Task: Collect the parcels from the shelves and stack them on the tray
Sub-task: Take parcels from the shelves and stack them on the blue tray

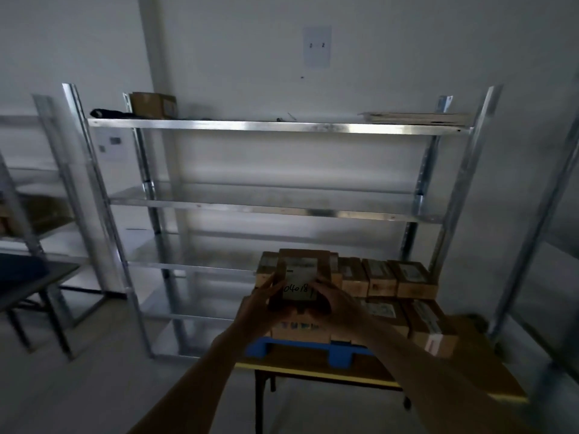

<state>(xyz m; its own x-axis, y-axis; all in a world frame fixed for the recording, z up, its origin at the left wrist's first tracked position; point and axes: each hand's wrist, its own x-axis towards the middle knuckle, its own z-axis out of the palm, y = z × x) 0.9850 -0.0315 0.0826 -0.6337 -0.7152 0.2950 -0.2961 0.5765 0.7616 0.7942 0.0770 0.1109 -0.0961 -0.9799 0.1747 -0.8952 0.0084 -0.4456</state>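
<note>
I hold a brown cardboard parcel (301,278) with a white label reading 04018 between both hands, above the left end of the stack. My left hand (262,308) grips its left side and my right hand (336,303) grips its right side. Below it, several brown parcels (394,278) are stacked in two layers on a blue tray (340,355) that lies on a wooden table (479,358). One more parcel (153,104) stands on the top shelf at the left of the metal shelving unit (275,126).
Flat cardboard sheets (413,118) lie on the top shelf at the right. The lower shelves hold nothing I can see. A dark table (28,277) stands at the left, with another metal rack (47,170) behind it. A further rack post (539,220) rises at the right.
</note>
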